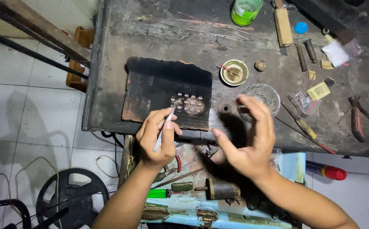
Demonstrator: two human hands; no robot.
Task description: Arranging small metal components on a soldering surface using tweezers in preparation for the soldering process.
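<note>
small yellow label tag [318, 90] and clear plastic packet [338, 52], bench's right side.

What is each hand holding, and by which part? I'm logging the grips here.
The left hand pinches metal tweezers around mid-length, tips toward the charred block. The right hand holds nothing.

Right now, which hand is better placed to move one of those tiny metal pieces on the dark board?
Probably the left hand: its tweezers point at the pieces, while the right hand hovers open and empty.

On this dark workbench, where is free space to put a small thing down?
Bare room lies on the workbench left of the charred board, and above it, before the thin wires. The right side is crowded: small bowl, glass dish, pliers.
</note>
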